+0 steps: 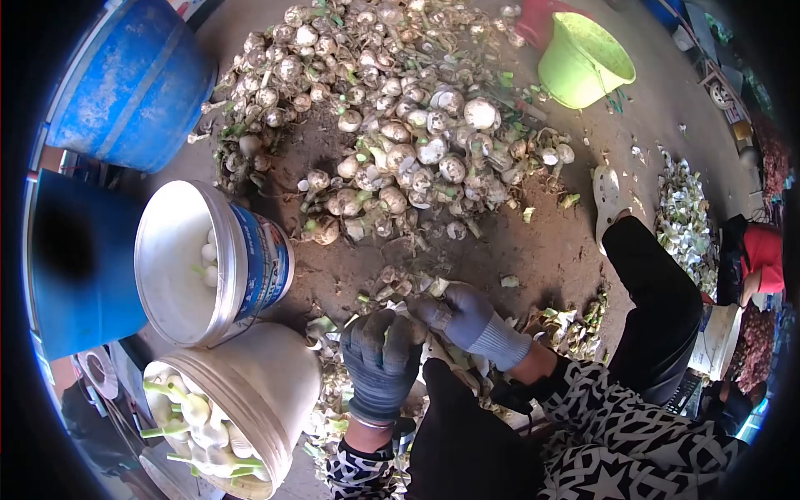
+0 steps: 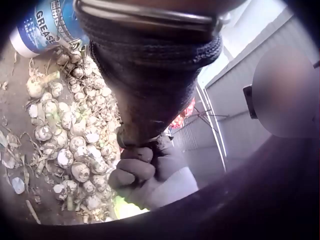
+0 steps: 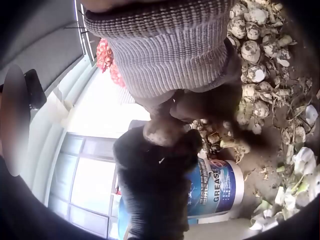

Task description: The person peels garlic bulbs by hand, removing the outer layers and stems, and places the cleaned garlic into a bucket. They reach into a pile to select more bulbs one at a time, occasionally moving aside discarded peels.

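Note:
In front of the person's lap the two gloved hands meet. The left hand, in a dark glove, grips a garlic bulb that shows pale between the gloves in the right wrist view. The right hand, in a grey glove with a ribbed cuff, has its fingers curled and pinches at that bulb from the other side. From the left wrist the right hand's folded fingers show close against the left hand. Most of the bulb is hidden by the gloves.
Ahead lies a big heap of unpeeled garlic. On the left stand a grease bucket with a few white bulbs, a white bucket of peeled stemmed bulbs and blue tubs. Shed skins litter the ground; a lime bucket stands far right.

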`<action>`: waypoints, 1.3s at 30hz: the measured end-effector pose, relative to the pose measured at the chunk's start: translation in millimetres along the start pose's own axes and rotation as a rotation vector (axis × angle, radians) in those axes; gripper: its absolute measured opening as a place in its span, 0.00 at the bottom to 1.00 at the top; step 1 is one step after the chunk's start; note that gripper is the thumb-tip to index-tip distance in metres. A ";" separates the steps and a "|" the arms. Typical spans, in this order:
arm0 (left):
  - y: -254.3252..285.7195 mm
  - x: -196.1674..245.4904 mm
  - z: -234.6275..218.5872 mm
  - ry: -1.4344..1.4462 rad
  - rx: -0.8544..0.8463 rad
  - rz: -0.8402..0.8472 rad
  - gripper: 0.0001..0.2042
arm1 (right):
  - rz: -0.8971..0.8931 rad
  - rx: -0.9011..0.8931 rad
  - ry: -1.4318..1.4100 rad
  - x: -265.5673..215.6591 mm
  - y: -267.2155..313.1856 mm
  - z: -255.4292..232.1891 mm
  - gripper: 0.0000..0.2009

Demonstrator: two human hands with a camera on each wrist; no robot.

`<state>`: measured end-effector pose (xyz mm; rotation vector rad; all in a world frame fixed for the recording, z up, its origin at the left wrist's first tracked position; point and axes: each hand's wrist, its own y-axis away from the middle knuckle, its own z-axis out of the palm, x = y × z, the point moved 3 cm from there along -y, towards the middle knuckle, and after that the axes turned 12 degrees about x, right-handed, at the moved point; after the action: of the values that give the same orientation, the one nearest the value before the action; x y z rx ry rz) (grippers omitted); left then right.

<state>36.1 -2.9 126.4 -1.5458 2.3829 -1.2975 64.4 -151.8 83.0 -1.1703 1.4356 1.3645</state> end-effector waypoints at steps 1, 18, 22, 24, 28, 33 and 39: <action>1.8 -0.5 1.3 -0.031 0.027 0.055 0.24 | 0.006 -0.002 0.000 2.9 0.4 0.2 0.10; 55.9 -33.9 24.4 0.668 -0.409 -0.815 0.22 | 0.523 -0.449 -0.990 6.7 1.5 -7.4 0.36; 75.3 -48.2 49.3 0.525 -0.197 -0.895 0.15 | 0.573 -0.543 -1.164 8.7 1.4 1.0 0.38; 46.9 -41.5 38.2 0.425 -0.146 -0.886 0.14 | 0.656 -0.371 -1.076 26.1 -3.0 9.7 0.32; 32.8 -26.2 17.1 0.492 -0.174 -0.688 0.15 | 0.643 -0.531 -1.148 34.1 -5.3 12.4 0.31; 37.9 -33.7 20.0 0.141 -0.283 -0.518 0.12 | 0.654 -0.256 -1.226 41.8 0.0 26.1 0.24; 37.5 -18.3 43.7 1.708 0.099 -1.525 0.13 | 0.397 -0.311 -1.282 59.9 15.7 -2.0 0.15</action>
<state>36.0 -10.1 66.4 -2.7867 0.0325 -3.9415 35.1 -159.3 28.9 0.0176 0.5006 2.0657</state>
